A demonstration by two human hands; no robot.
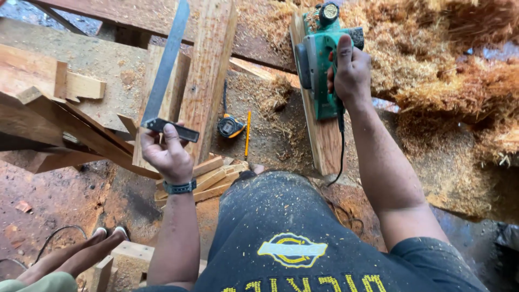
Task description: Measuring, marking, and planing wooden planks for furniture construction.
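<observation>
Head view: the left hand point(166, 154) is clenched around the dark handle of a try square point(165, 81), thumb pressed over the top, fingers curled beneath. The square's long metal blade rises away from the hand, slanting across an upright-lying timber plank point(208, 70) near the middle of the workbench point(92, 59). The right hand point(350, 70) grasps the rear handle of a green electric planer point(319, 65), fingers wrapped fully round it, none spread. The planer sits on the top edge of a narrow board point(324, 143) toward the bench's far right side, its black cord point(340, 157) hanging down. Between the two boards lie a yellow tape measure point(231, 126) and an orange pencil point(247, 134), just beside each other. Wood shavings point(443, 65) are heaped at the right.
</observation>
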